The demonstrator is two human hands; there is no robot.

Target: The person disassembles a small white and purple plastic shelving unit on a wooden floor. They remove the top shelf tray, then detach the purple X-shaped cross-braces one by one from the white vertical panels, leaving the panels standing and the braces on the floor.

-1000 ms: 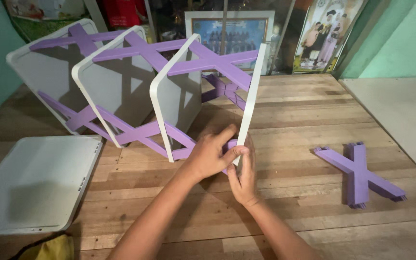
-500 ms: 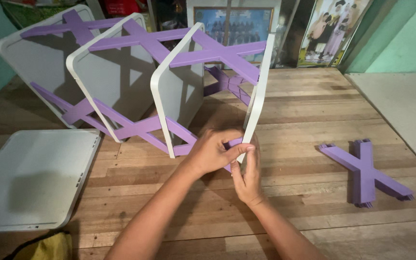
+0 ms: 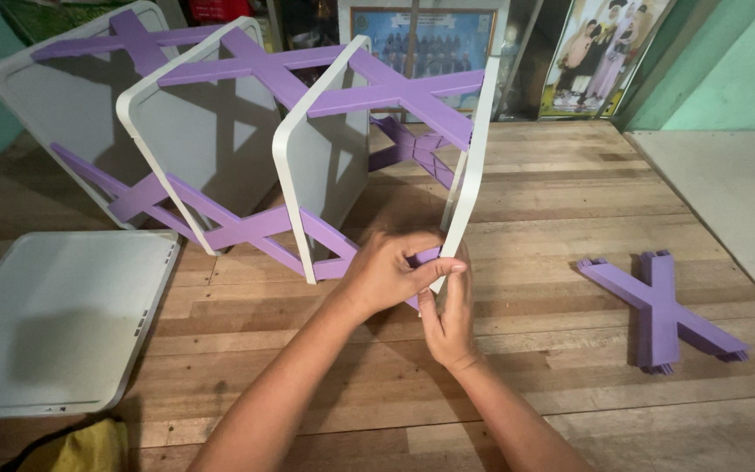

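Both hands, left (image 3: 388, 273) and right (image 3: 449, 322), pinched together on the bottom corner of the nearest white panel (image 3: 467, 179) and its purple cross brace (image 3: 308, 236). Rested on wooden tabletop (image 3: 526, 201); spare cross (image 3: 662, 310) lay right, loose panel (image 3: 54, 319) left, green walls beyond.

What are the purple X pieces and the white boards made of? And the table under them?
Purple X piece: probably moulded plastic, matte, with hollow ribbed ends. White panel that both hands grip, left hand and right hand: smooth, thin, round-cornered, likely plastic too, though painted board is possible. Table: wooden planks, grain and seams showing.
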